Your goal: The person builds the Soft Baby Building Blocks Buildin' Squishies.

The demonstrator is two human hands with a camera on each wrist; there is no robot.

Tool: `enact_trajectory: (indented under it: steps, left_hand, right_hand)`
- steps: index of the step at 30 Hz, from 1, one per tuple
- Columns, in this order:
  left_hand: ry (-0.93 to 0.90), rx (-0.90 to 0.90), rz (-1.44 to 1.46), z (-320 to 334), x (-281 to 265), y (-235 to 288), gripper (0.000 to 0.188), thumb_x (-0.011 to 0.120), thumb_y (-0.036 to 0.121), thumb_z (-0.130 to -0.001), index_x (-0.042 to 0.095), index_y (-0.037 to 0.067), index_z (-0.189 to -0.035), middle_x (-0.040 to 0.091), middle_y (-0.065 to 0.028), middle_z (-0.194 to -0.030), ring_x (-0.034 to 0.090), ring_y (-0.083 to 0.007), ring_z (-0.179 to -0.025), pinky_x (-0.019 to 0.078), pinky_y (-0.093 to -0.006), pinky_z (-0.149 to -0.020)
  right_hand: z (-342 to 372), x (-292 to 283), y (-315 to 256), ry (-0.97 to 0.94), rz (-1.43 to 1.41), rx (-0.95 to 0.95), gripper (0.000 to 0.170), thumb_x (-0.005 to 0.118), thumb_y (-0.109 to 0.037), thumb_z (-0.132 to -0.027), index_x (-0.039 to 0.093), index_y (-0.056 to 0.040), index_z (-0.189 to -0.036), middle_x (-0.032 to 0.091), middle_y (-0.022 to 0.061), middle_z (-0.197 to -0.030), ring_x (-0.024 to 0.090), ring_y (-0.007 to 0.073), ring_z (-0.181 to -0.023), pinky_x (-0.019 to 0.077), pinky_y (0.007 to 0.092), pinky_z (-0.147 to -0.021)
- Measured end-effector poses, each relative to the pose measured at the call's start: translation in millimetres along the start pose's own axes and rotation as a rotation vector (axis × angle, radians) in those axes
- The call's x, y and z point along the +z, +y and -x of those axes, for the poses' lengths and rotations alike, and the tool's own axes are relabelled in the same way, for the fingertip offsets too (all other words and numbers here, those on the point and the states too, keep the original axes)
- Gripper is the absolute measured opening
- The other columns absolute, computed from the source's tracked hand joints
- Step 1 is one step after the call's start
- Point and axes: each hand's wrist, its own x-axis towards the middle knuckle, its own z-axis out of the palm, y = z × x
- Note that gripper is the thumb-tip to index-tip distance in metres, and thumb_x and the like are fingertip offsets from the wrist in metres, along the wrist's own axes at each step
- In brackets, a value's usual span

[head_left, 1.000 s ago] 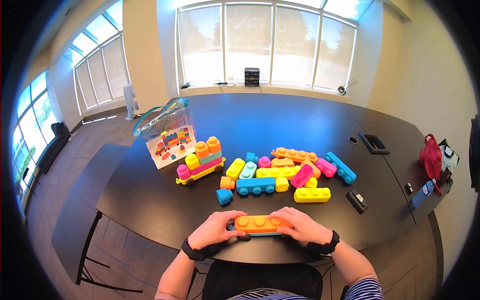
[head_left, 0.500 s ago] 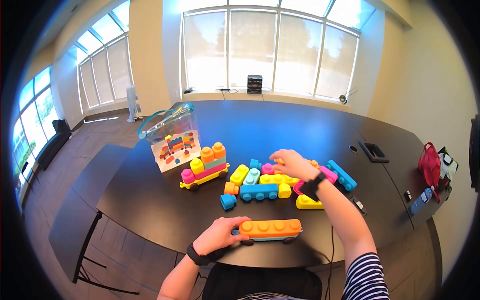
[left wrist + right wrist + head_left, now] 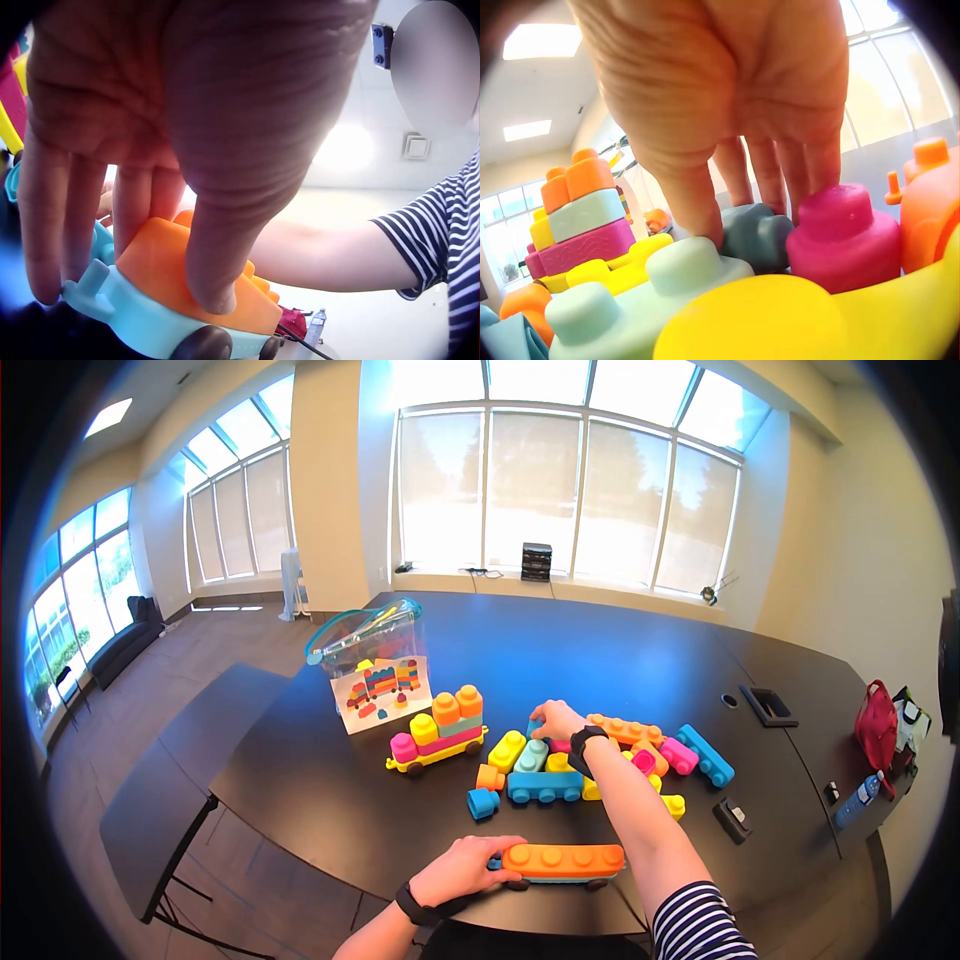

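My left hand grips the left end of an orange four-stud block, thumb on the near side. That block sits on a light blue wheeled base with dark wheels and a hitch at its end. Over the block pile, my right hand reaches down around a small blue block, thumb on one side and fingers on the other. Beside it are a pink block and a pale green two-stud block. A yellow block lies in front of them in the right wrist view.
A built wagon with pink, yellow and orange blocks stands left of the pile. Behind it is a clear bag with a picture card. To the right are a blue block, a dark device and a water bottle.
My right hand has left the orange block, reached over the pile, then shifted left to the small blue block. My left hand has stayed on the orange block. The head view has tilted up.
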Motion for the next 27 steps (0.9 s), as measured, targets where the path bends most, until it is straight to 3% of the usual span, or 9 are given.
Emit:
enact_trajectory:
  steps: [3, 6, 9, 12, 15, 17, 20, 23, 27]
  left_hand:
    - [0.005, -0.005, 0.001, 0, 2, 0, 0.054, 0.086, 0.036, -0.089, 0.068, 0.008, -0.132, 0.078, -0.0176, -0.109, 0.072, -0.0424, -0.099, 0.0586, -0.0437, -0.089]
    - [0.015, -0.01, -0.015, 0, 2, 1, 0.056, 0.087, 0.037, -0.088, 0.069, 0.008, -0.132, 0.078, -0.0181, -0.11, 0.072, -0.0423, -0.099, 0.0586, -0.0442, -0.089]
    - [0.055, 0.027, -0.003, 1, 2, 0, 0.058, 0.089, 0.036, -0.086, 0.069, 0.007, -0.132, 0.077, -0.0189, -0.108, 0.073, -0.0407, -0.099, 0.0591, -0.0432, -0.09]
    - [0.071, -0.009, 0.086, -1, 4, -2, 0.06, 0.092, 0.027, -0.083, 0.069, 0.006, -0.134, 0.078, -0.0148, -0.115, 0.075, -0.0356, -0.1, 0.0599, -0.0396, -0.092]
    - [0.096, -0.038, 0.176, -3, 8, -6, 0.066, 0.094, 0.019, -0.08, 0.064, 0.004, -0.137, 0.078, -0.0145, -0.12, 0.077, -0.0315, -0.108, 0.0601, -0.0396, -0.099]
    - [0.079, -0.084, 0.176, -3, 7, -4, 0.072, 0.096, 0.015, -0.077, 0.061, 0.002, -0.138, 0.079, -0.0158, -0.119, 0.077, -0.0307, -0.112, 0.0597, -0.0405, -0.103]
    - [0.094, -0.134, 0.164, -3, 8, -1, 0.072, 0.097, 0.015, -0.075, 0.062, 0.002, -0.136, 0.079, -0.0158, -0.116, 0.077, -0.0305, -0.111, 0.0601, -0.04, -0.102]
    - [0.094, -0.137, 0.193, -3, 8, 1, 0.076, 0.097, 0.016, -0.072, 0.061, 0.003, -0.137, 0.079, -0.0178, -0.117, 0.077, -0.0313, -0.113, 0.0599, -0.0407, -0.101]
    - [0.098, -0.121, 0.198, -4, 8, 2, 0.075, 0.097, 0.016, -0.072, 0.061, 0.004, -0.137, 0.08, -0.0169, -0.115, 0.077, -0.0313, -0.11, 0.0605, -0.0406, -0.1]
  right_hand:
    - [2, 5, 6, 0.026, -0.014, -0.005, 0.055, 0.086, -0.027, -0.081, 0.075, -0.0043, -0.13, 0.075, 0.0207, -0.123, 0.072, 0.0368, -0.115, 0.0578, 0.0436, -0.101]
    - [13, 3, -1, 0.348, 0.01, -0.141, 0.05, 0.083, -0.028, -0.082, 0.076, -0.0061, -0.127, 0.074, 0.0181, -0.12, 0.071, 0.0361, -0.11, 0.0582, 0.0426, -0.096]
    - [46, -31, -41, 0.411, -0.161, -0.141, 0.049, 0.078, -0.029, -0.083, 0.075, -0.0074, -0.127, 0.069, 0.0193, -0.12, 0.068, 0.0368, -0.113, 0.0559, 0.0439, -0.099]
    - [95, -54, -73, 0.259, -0.276, -0.325, 0.044, 0.081, -0.027, -0.083, 0.076, -0.008, -0.122, 0.071, 0.0139, -0.112, 0.068, 0.0256, -0.097, 0.0562, 0.0371, -0.087]
    - [157, -51, -99, 0.133, -0.276, -0.516, 0.046, 0.086, -0.027, -0.082, 0.073, -0.0098, -0.122, 0.071, 0.0088, -0.109, 0.068, 0.0202, -0.093, 0.0563, 0.0346, -0.083]
    - [207, -50, -123, -0.006, -0.319, -0.492, 0.044, 0.088, -0.03, -0.082, 0.073, -0.0099, -0.119, 0.07, 0.0077, -0.104, 0.068, 0.0177, -0.085, 0.0562, 0.032, -0.077]
    - [234, -22, -125, -0.059, -0.295, -0.478, 0.046, 0.088, -0.028, -0.084, 0.072, -0.008, -0.122, 0.068, 0.0091, -0.104, 0.068, 0.0229, -0.088, 0.0577, 0.0357, -0.079]
    - [240, 7, -116, 0.057, -0.254, -0.526, 0.047, 0.088, -0.028, -0.085, 0.071, -0.0078, -0.124, 0.068, 0.0104, -0.105, 0.068, 0.0278, -0.093, 0.0584, 0.0388, -0.081]
    - [248, 11, -116, 0.052, -0.257, -0.508, 0.048, 0.088, -0.027, -0.083, 0.07, -0.0073, -0.123, 0.067, 0.0109, -0.105, 0.067, 0.0307, -0.097, 0.0579, 0.0398, -0.084]
